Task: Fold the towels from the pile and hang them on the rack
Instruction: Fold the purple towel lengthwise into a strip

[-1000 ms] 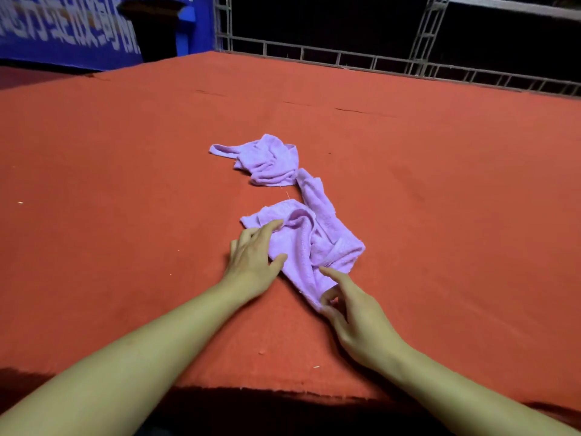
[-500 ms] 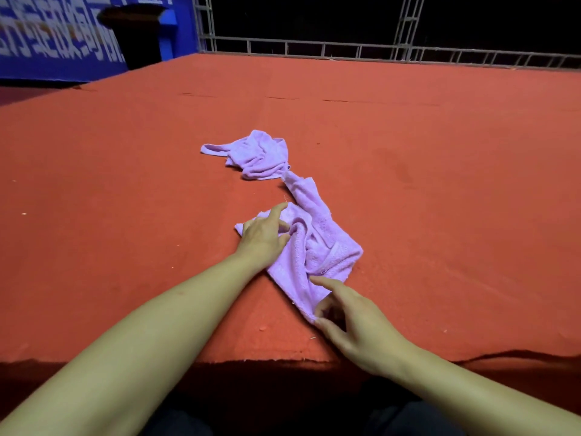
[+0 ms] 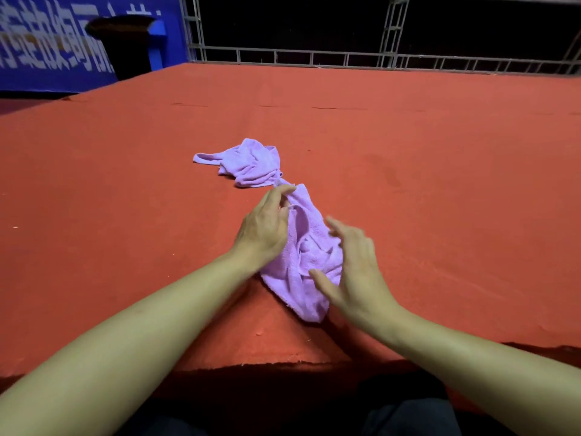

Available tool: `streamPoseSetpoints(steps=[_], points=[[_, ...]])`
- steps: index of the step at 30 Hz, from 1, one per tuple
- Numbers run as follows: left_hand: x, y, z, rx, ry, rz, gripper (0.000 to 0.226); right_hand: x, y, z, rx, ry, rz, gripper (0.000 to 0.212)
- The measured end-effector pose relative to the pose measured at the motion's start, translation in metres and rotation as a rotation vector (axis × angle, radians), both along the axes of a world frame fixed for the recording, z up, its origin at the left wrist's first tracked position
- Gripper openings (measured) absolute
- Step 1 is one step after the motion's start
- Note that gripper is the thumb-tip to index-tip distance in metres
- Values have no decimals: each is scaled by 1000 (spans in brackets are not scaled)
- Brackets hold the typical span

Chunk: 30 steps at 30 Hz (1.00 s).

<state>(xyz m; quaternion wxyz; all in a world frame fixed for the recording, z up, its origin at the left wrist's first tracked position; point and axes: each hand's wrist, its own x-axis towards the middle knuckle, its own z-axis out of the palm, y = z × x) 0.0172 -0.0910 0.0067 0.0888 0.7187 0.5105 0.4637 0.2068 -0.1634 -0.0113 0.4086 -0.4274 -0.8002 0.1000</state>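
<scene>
single head view, looking forward and down, close over red table (image 3: pixel 408 184) near edge.

Right hand (image 3: pixel 352 265) motion-blurred, hiding the near towel's (image 3: pixel 303 247) right edge; banner (image 3: pixel 47 51) lettering cut off at left
</scene>
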Motion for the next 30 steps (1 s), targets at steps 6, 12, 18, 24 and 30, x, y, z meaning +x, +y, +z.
streamPoseSetpoints(steps=[6, 12, 18, 24, 30], points=[[-5, -33, 37, 50, 26, -158, 36, -12, 23, 42, -277, 63, 96, 83], [-19, -69, 51, -41, 341, -181, 35, -25, 16, 33, -147, 47, 171, 43], [-27, -92, 66, -62, 150, -203, 42, -39, 7, 37, -198, 86, 291, 51], [-52, -94, 102, -47, 34, -169, 37, -34, 16, 58, -301, 27, 399, 35], [-102, -99, 116, -253, 305, -25, 45, -16, 31, 74, -341, -163, 393, 40]])
